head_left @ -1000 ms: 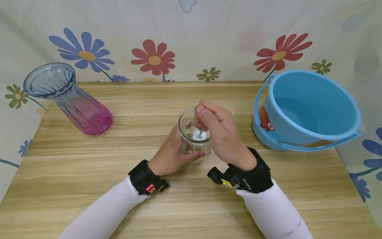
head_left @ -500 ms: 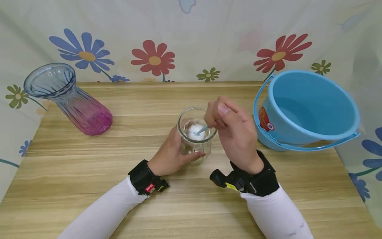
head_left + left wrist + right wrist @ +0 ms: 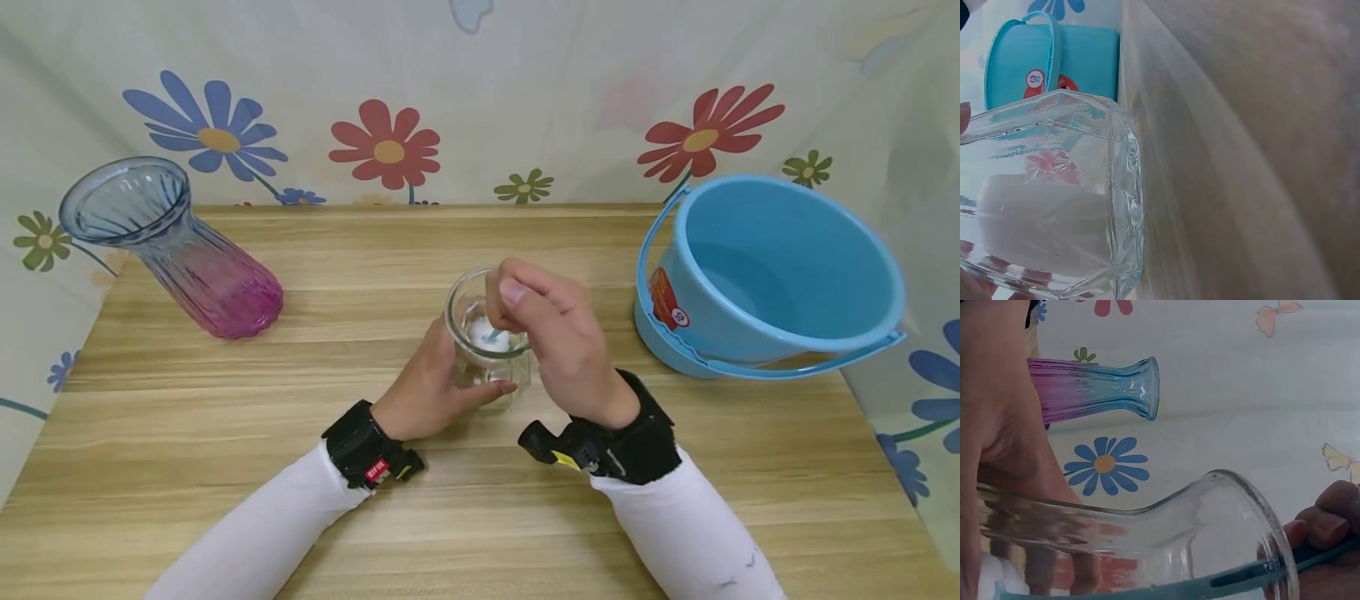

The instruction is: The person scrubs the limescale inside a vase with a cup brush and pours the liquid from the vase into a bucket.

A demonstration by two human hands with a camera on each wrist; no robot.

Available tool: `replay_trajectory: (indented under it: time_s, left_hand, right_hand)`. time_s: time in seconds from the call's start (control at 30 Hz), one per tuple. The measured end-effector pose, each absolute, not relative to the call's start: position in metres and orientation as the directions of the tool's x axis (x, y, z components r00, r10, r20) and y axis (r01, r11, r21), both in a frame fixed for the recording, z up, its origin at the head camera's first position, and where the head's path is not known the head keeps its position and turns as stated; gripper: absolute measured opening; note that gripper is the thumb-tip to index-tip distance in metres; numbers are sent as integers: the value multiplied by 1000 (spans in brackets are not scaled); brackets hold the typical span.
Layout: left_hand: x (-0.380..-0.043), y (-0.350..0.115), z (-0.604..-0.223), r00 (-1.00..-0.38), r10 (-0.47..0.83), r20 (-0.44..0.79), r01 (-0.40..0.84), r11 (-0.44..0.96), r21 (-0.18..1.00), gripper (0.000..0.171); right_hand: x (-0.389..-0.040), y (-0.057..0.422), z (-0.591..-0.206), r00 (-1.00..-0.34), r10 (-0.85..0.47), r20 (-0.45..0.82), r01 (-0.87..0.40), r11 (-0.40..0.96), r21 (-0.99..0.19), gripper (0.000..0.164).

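A clear glass jar [image 3: 516, 372] stands on the wooden table, and my left hand [image 3: 427, 392] grips its side with the thumb across the front. Inside it is a sponge bottle brush, its white foam head [image 3: 480, 333] down near the bottom. My right hand [image 3: 558, 333] grips the brush's grey-blue handle [image 3: 1247, 575] in a fist right over the jar's mouth, covering part of the rim. In the left wrist view the white foam shows blurred through the faceted glass [image 3: 1047, 219]. Most of the handle is hidden by my right fist in the head view.
A blue-to-pink glass vase [image 3: 202, 258] stands at the left back of the table [image 3: 360, 275]. To the right is a light blue plastic bucket [image 3: 667, 350] with its handle hanging at the front. A flower-printed curtain [image 3: 585, 108] hangs behind the table and along its sides.
My right hand swings right, tilting the brush handle, then comes back left over the jar's mouth. The foam head shifts slightly left inside. My left hand and the jar stay put.
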State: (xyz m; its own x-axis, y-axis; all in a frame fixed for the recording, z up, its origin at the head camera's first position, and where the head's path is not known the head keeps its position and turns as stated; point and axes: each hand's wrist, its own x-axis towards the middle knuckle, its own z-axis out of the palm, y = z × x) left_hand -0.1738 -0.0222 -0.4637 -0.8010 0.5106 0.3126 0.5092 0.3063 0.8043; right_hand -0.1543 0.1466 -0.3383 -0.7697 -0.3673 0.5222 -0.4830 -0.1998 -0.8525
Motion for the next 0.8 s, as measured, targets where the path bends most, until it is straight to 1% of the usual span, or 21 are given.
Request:
replay_trajectory:
  time_s: [0.13, 0.4, 0.53, 0.67, 0.8]
  left_hand:
    - [-175, -22, -464, -799, 512, 316, 512, 302, 804, 101]
    - [-175, -22, -464, -791, 518, 324, 518, 287, 806, 104]
    - [-176, -21, -464, -781, 515, 354, 542, 278, 793, 105]
    - [-178, -21, -464, -771, 517, 371, 558, 270, 784, 105]
    - [-177, -22, -464, -779, 521, 350, 543, 280, 792, 104]
  right_hand:
    - [-154, 147, -338, -772, -412, 484, -479, -123, -869, 31]
    - [-153, 146, -336, -792, -445, 418, -451, -34, -892, 31]
    - [-153, 146, -334, -799, -457, 391, -445, 13, -895, 31]
    - [-152, 145, -333, -807, -458, 372, -436, 39, -899, 32]
    - [-153, 146, -335, -813, -445, 375, -429, 23, -903, 33]
